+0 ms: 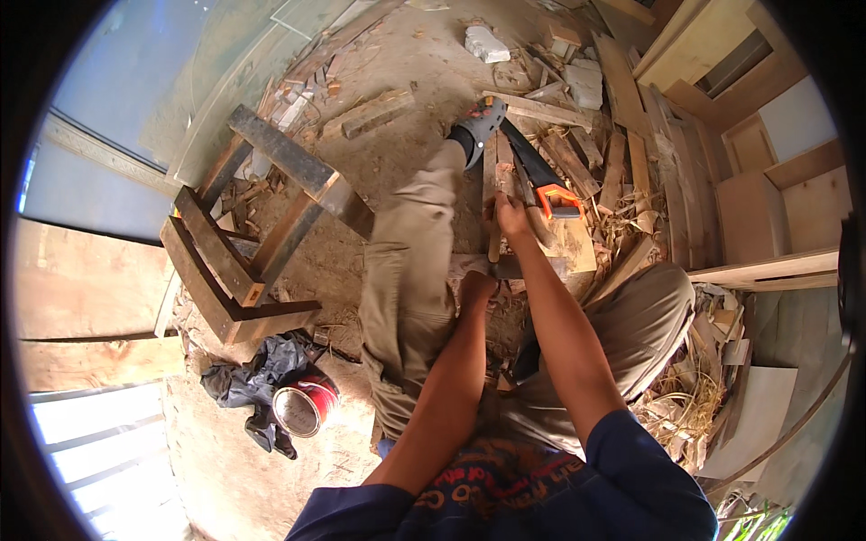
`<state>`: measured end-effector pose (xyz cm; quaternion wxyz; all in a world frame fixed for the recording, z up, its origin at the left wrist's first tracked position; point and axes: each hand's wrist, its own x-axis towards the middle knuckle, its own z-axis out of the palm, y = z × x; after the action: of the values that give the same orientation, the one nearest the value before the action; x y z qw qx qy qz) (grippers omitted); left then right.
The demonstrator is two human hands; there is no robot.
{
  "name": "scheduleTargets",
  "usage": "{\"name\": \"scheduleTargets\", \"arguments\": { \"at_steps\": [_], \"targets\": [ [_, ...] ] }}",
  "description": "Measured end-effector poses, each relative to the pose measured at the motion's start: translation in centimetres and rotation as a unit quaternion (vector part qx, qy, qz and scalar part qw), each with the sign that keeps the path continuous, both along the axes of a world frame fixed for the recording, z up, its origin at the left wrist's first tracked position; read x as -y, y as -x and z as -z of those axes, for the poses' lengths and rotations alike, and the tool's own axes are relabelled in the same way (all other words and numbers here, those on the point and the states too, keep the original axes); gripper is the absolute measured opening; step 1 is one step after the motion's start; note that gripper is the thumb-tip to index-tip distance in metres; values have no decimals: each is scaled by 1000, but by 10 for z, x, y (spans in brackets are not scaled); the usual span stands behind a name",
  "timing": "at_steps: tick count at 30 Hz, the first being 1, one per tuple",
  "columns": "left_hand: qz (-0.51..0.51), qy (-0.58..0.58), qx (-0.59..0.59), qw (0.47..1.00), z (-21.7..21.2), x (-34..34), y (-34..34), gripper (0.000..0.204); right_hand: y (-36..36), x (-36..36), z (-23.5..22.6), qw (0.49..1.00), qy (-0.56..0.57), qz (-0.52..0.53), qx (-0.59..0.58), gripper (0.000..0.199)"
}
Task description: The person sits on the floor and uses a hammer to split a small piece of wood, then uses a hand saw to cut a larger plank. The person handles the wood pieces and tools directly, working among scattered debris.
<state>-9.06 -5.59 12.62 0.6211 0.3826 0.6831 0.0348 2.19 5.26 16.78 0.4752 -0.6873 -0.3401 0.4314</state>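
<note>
While gripping a wood strip (492, 194), both hands (511, 216)

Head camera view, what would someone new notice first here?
Probably the handsaw with its orange and black handle, lying on wood scraps at upper centre, just beyond the right hand, which grips a narrow wooden strip. The left hand rests lower, by the person's knee. At lower left, a red tin can lies on its side on dark cloth, below an overturned wooden frame.
</note>
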Motion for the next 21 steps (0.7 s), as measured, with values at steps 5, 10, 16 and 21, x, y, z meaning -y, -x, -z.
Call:
{"name": "scheduleTargets", "arguments": {
  "at_steps": [5, 10, 16, 21],
  "targets": [
    [17, -189, -109, 976, 16, 24, -38, 53, -4, -6, 3, 998, 17, -55, -1, 51],
    [-25, -123, -74, 989, 29, 28, -36, 51, 17, 15, 1, 995, -81, -51, -1, 41],
    [124, -186, -143, 964, 63, 39, -41, 46, 10, 41, -6, 998, -53, 22, 28, 44],
    [119, -99, -96, 983, 91, 78, -35, 48, 61, 151, -1, 965, -39, -185, 183, 35]
  ]
}}
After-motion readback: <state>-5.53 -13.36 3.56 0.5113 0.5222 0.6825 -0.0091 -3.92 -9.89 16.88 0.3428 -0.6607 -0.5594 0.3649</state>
